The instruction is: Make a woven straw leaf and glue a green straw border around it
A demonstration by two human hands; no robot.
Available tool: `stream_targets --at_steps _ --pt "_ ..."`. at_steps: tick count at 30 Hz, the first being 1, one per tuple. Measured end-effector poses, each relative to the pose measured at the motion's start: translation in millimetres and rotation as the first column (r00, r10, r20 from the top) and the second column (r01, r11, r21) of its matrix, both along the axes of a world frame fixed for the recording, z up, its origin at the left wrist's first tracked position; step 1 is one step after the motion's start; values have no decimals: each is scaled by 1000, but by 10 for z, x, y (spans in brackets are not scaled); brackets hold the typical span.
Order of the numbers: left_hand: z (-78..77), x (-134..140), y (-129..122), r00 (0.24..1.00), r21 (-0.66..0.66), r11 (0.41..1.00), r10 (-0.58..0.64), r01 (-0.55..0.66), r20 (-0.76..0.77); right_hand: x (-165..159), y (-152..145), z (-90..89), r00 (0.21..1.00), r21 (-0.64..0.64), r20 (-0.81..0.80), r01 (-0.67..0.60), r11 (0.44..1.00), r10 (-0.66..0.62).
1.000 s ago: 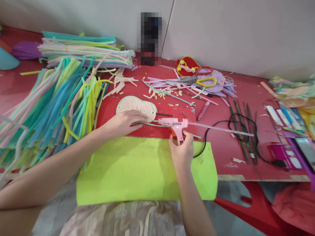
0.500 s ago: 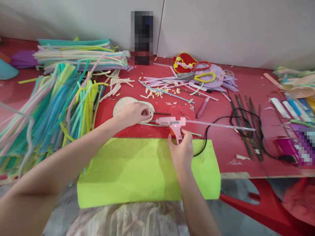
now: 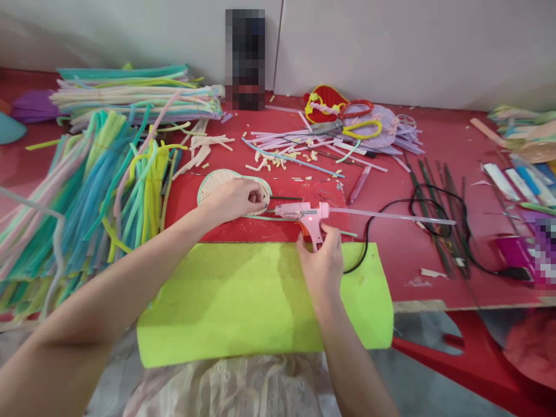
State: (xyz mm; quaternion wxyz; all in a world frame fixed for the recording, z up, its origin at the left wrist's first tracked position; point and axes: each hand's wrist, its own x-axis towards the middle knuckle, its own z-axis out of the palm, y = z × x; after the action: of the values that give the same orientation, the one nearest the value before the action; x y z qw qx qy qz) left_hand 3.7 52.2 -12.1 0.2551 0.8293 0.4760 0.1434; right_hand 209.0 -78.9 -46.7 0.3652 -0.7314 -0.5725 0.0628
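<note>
A sole-shaped piece [image 3: 212, 185], covered in cream strips with a pale green edging, lies on the red board [image 3: 195, 223]. Over its right end rests my left hand [image 3: 238, 196], with thumb and fingers pinched together at the edge; what is between them is hidden. My right hand [image 3: 322, 255] is wrapped around the handle of a pink hot glue gun [image 3: 299, 211]. The gun's nozzle points left and is close to my left fingertips. A long clear glue stick [image 3: 395, 216] sticks out of its back. A thin pale green strip [image 3: 278, 219] runs beneath the gun.
Bundled fuzzy pipe cleaners [image 3: 108, 168] cover the left side. Scissors [image 3: 324, 128] lie among lilac strips at the back. A black cord [image 3: 377, 217] winds across dark thin sticks [image 3: 438, 231] on the right. A lime green pad [image 3: 260, 301] overhangs the front edge.
The view has shifted a little. Both hands and the glue gun keep practically the same place against the sole-shaped piece.
</note>
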Motion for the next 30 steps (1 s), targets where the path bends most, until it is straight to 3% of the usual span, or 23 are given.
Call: stream_targets --at_steps 30 --pt "-22 -24 0 999 2 999 -47 47 22 -11 57 32 1000 42 -6 9 999 -9"
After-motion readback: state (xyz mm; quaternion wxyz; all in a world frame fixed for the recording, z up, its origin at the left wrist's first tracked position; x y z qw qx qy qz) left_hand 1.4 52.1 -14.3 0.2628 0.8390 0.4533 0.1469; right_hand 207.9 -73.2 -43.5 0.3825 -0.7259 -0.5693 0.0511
